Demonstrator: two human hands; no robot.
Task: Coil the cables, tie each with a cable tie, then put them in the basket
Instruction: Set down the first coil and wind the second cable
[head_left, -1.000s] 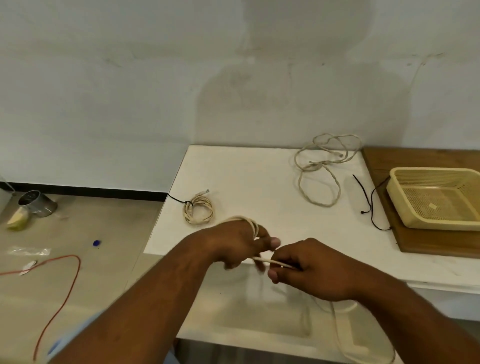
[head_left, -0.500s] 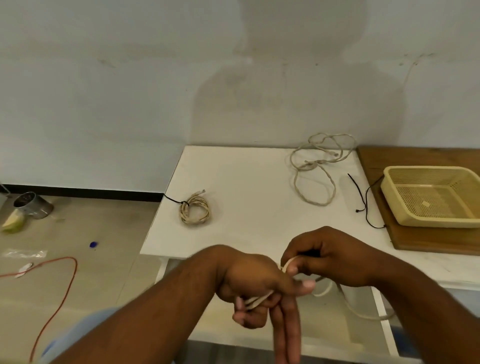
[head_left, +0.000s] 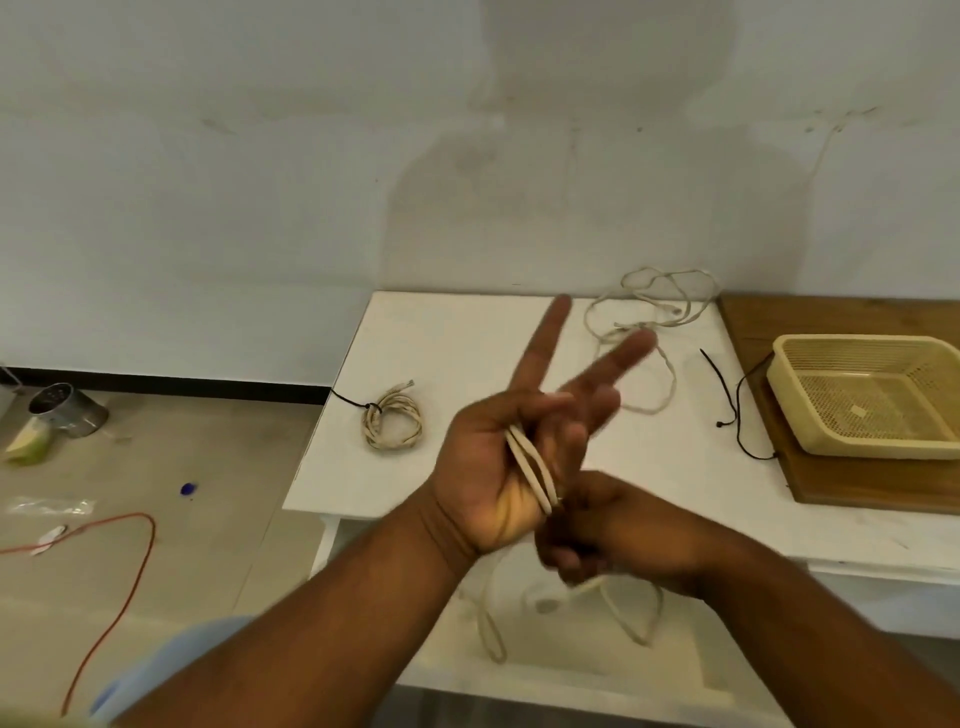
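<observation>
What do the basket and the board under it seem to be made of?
The basket: likely plastic, matte beige, judging by its moulded mesh walls. The board under it: apparently wood, brown and smooth, with faint grain-like streaks.

Nothing in view carries text, a brand, a number or a sign that can be read. At about 3 o'clock, a small pale patch (head_left: 858, 411) on the floor of the basket (head_left: 852, 341) is too small to read.
</observation>
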